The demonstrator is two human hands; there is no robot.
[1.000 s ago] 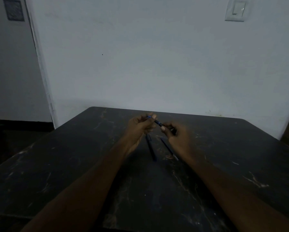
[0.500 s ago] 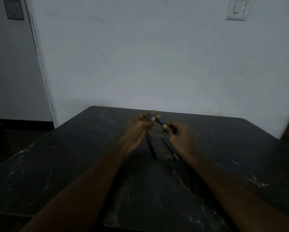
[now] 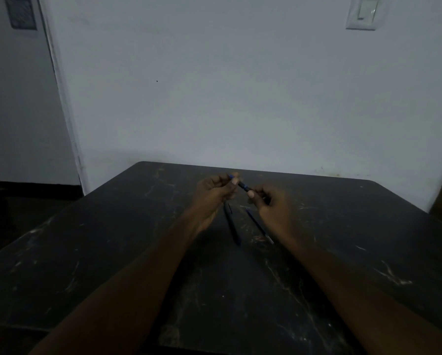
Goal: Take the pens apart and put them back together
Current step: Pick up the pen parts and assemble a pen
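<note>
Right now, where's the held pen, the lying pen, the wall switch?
Held dark slim pen [image 3: 242,186]: head view, exposed barrel.
Lying dark slim pen [image 3: 231,224]: head view, mid-barrel.
White rectangular wall switch [image 3: 362,12]: head view, rocker centre.

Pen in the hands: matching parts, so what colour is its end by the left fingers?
Blue, on a mostly black pen, in the head view.

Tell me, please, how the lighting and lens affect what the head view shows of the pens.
Head view: dim, underexposed; the loose pen and thin refill on the dark table nearly vanish into it; the held pen, between left hand and right hand, reads as a dark stub; the wide lens slants the door frame; no glare.
</note>
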